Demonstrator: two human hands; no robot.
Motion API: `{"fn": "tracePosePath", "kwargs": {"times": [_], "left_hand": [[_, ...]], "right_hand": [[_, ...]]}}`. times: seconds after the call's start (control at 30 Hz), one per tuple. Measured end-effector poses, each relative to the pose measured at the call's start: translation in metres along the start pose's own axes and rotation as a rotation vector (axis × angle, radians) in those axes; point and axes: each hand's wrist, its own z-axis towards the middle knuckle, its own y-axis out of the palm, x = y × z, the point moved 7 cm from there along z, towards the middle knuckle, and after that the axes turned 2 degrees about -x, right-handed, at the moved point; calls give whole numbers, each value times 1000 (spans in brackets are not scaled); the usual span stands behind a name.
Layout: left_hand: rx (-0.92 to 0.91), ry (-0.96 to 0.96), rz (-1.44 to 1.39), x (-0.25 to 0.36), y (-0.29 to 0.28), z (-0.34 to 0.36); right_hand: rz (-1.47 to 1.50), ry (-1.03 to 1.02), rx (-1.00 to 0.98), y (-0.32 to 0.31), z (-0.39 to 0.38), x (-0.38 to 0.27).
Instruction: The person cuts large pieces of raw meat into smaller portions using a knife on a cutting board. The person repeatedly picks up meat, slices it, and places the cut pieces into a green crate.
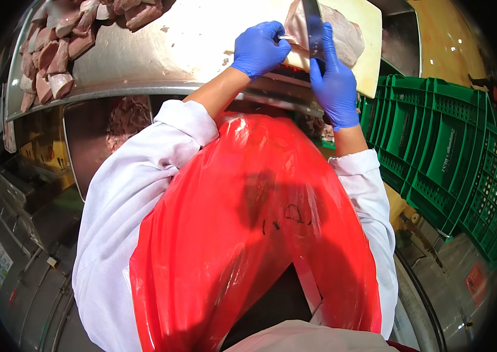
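Observation:
A large pale pink piece of raw meat (347, 36) lies on the white cutting board (370, 64) at the top. My left hand (260, 50), in a blue glove, is closed at the meat's left edge, pinching a thin whitish strip of it. In my right hand (335, 88), also gloved in blue, is a knife (313, 26), its handle wrapped by the fingers and thumb. The blade points away from me and passes over the meat, hiding part of it. The blade's tip runs out of the picture.
Several cut meat chunks (54, 56) are heaped at the far left of the steel worktable (142, 56). Beneath its edge, a steel bin (84, 138) holds more meat. Green plastic crates (436, 141) stand close to my right arm. A metal tub (402, 41) sits beyond the board.

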Motion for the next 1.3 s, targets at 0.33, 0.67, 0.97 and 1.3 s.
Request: {"fn": "tracePosePath", "kwargs": {"times": [0.33,0.67,0.97,1.3], "left_hand": [[11,39,66,4,-1,-6],[-129,-261,67,-37,-41,2],[-19,459,205,9,-11,-5],[-19,-75,39,-77,-60,46]], "right_hand": [[-525,-67,-583,-26,-46,-1],[-536,-2,-717,-92,-126,38],[-109,-43,-248,-47,-46,-8],[-203,-6,-519,-58,-113,31]]}}
